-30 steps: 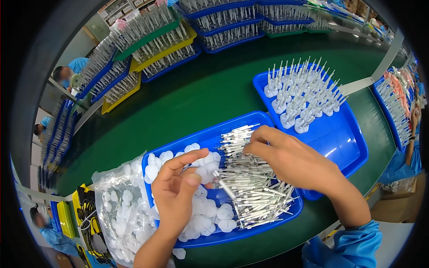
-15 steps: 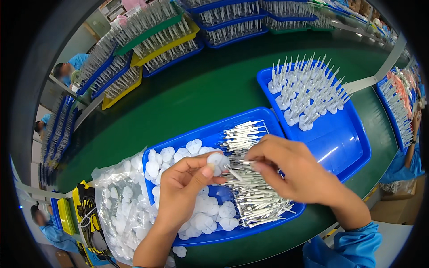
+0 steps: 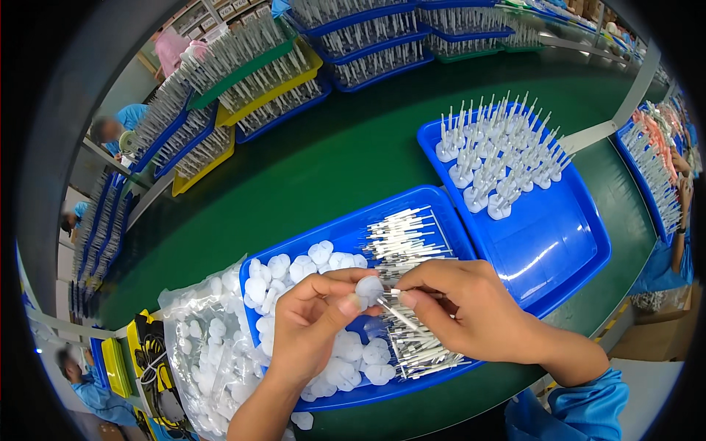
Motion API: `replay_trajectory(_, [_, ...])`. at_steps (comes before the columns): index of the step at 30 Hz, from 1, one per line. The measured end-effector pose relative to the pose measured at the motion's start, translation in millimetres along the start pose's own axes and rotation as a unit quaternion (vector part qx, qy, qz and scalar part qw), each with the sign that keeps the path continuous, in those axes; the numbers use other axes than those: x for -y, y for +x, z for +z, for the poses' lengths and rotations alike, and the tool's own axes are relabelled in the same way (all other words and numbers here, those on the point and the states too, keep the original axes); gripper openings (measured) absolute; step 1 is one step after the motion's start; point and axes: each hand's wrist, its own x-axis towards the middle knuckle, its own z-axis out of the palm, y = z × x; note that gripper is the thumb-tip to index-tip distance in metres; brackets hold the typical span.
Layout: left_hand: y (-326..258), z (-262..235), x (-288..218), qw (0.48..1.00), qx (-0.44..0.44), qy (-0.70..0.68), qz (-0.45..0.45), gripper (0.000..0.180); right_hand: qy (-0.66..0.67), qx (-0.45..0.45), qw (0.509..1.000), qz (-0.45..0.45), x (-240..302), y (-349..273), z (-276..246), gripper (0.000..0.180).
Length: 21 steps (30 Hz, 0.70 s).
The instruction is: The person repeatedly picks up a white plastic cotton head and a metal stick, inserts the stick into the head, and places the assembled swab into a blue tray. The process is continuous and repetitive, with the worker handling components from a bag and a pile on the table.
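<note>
Between the thumb and fingers of my left hand (image 3: 312,316) is a translucent white plastic disc (image 3: 370,287). A thin pale rod (image 3: 397,312) slants down from the disc's edge; I cannot tell whether it is joined there. Close by on the right, my right hand (image 3: 471,305) pinches a thin white rod (image 3: 395,292), its tip beside the disc. Beneath both hands lies a blue tray (image 3: 331,220), with loose white discs (image 3: 342,364) in its left part and a pile of white rods (image 3: 404,235) in its right part.
A second blue tray (image 3: 551,250) at the right holds several discs with upright rods (image 3: 500,158). A clear bag of discs (image 3: 209,345) lies left. Stacked filled trays (image 3: 272,88) line the green table's (image 3: 309,158) far side. Other people (image 3: 92,389) sit beyond the left edge.
My right hand has come down and closer to the disc, with a white rod tip now showing at its fingertips. My left hand still holds the disc, slightly lower in view.
</note>
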Motion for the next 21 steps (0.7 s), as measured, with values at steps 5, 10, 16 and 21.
replay_trajectory(5, [-1.8,0.3,7.4,0.985,0.012,0.133,0.110,0.017,-0.043,0.045,0.997,0.047,4.7,-1.9,-0.5,0.011])
replay_trajectory(10, [-1.7,-2.0,4.1,0.995,0.021,0.071,0.063,0.021,-0.054,0.038,0.997,-0.040,-6.6,-2.7,0.5,0.015])
replay_trajectory(16, [-2.1,-1.7,5.9,0.992,0.054,0.078,0.085,0.025,-0.052,0.046,0.998,-0.002,-2.1,-1.1,-0.9,0.015])
replay_trajectory(21, [-2.5,-0.2,7.7,0.990,0.059,0.077,0.102,0.026,0.009,0.051,0.998,0.035,-2.5,-3.5,0.0,0.015])
